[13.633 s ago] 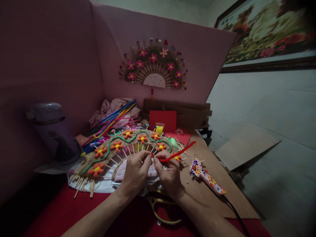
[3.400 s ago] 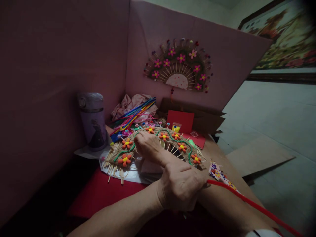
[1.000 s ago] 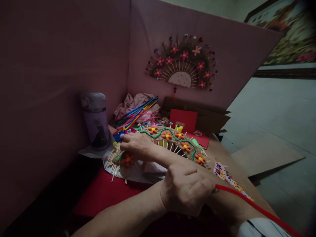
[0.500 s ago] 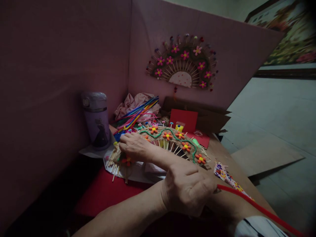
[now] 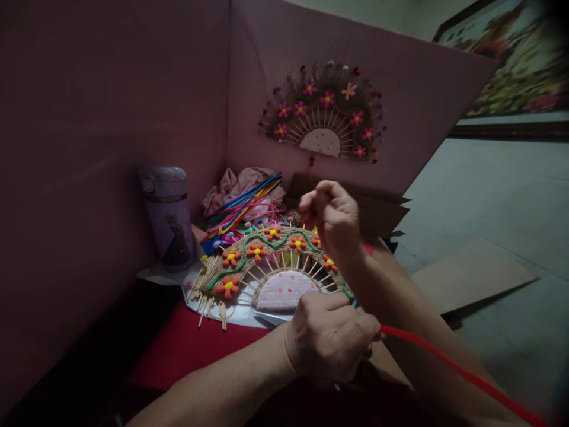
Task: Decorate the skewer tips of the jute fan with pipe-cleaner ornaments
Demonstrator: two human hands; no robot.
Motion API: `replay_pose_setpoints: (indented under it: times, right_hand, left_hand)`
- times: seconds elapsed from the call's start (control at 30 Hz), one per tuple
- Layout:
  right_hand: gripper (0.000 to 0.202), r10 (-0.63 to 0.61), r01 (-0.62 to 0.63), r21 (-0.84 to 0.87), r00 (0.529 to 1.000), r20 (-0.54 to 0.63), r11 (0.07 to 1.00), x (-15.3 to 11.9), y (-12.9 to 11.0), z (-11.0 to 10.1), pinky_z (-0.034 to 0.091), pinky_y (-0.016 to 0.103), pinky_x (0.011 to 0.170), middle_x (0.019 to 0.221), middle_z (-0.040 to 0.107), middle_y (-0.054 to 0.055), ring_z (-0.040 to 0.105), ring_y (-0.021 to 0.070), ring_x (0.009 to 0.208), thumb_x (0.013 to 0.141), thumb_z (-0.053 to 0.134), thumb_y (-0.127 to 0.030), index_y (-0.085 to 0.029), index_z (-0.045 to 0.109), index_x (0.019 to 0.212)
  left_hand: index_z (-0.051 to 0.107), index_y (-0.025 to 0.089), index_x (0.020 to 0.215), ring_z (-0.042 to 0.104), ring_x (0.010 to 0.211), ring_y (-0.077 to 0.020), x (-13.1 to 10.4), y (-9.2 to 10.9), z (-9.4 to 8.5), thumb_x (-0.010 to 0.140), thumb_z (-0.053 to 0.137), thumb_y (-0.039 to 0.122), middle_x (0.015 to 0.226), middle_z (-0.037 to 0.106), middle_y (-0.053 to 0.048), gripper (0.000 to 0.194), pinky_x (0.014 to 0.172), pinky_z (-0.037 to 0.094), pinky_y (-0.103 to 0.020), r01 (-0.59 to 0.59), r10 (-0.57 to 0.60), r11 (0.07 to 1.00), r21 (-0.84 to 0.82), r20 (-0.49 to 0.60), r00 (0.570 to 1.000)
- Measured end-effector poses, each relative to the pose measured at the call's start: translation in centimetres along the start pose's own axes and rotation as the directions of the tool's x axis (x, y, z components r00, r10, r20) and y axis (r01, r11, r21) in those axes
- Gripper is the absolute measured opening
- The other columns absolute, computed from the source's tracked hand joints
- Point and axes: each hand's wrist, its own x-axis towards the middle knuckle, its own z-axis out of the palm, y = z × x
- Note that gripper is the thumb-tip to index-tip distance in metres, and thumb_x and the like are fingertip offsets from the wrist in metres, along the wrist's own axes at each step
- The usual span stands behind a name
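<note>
The left hand (image 5: 332, 337) has a firm fist around one end of a red pipe cleaner (image 5: 415, 337), and the loose length runs off to the near right. The right hand (image 5: 335, 220) is up over the far right of the twine fan (image 5: 278, 251), fingers curled; can't tell if anything's pinched in there. The fan sits mid-tabletop, with a wavy green pipe cleaner (image 5: 244, 252) among orange clay flowers (image 5: 228, 287).

Tips, just my take: holding the red one low and off to the near side seems smart, since fuzzy wire could snag on those sticks. Mind the tail though, it runs right along the right forearm in this view, so a wide swing could drag it. Ease the grip a bit so the wire doesn't kink. Keep fingertips light around the flowers, they look easy to knock. There's also what looks like a scissor blade (image 5: 272, 319) just beside the left hand, worth moving it away.

Brand hunters, sorry: no writing I can read. The purple tumbler (image 5: 166, 222) on the left has a dark figure printed on it, no legible logo. Marks on the framed picture (image 5: 502, 77), far right, are too small.
</note>
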Motion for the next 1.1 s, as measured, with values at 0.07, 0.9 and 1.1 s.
replay_pose_setpoints:
  times: [0.07,0.9,1.1]
  right_hand:
    - [0.009,-0.014,0.023,0.056,0.988,-0.152,0.998,0.2,-2.0,-1.9,0.034,0.018,0.042,0.061,0.054,-0.007,0.046,0.0078,0.047,0.078,0.050,-0.018,-0.023,0.043,0.082]
    - [0.016,0.337,-0.341,0.026,0.910,-0.240,0.940,-5.5,-3.0,-5.8,0.014,0.017,0.035,0.045,0.030,-0.010,0.019,0.0050,0.036,0.083,0.047,-0.027,-0.022,0.042,0.069]
    - [0.028,0.401,-0.412,-0.186,0.911,-0.094,0.892,-5.7,-1.5,-4.5,0.023,0.017,0.036,0.048,0.036,-0.008,0.029,0.0049,0.039,0.082,0.051,-0.040,-0.020,0.042,0.064]
  left_hand:
    - [0.051,0.011,0.089,0.039,0.043,-0.0107,0.0,0.0,0.0,0.079,0.038,0.012,0.049,0.046,0.003,0.017,0.045,0.033,-0.025,0.001,-0.001,1.000,-0.021,-0.022,1.000]
    - [0.052,0.014,0.076,0.034,0.044,-0.0113,0.2,0.2,0.2,0.079,0.041,0.014,0.047,0.046,0.001,0.011,0.046,0.030,-0.026,0.073,-0.068,0.992,-0.102,0.052,0.996]
    - [0.051,0.015,0.073,0.034,0.044,-0.0111,0.1,0.3,0.2,0.077,0.043,0.013,0.046,0.044,0.001,0.009,0.045,0.029,-0.026,0.076,-0.072,0.994,-0.077,0.052,0.996]
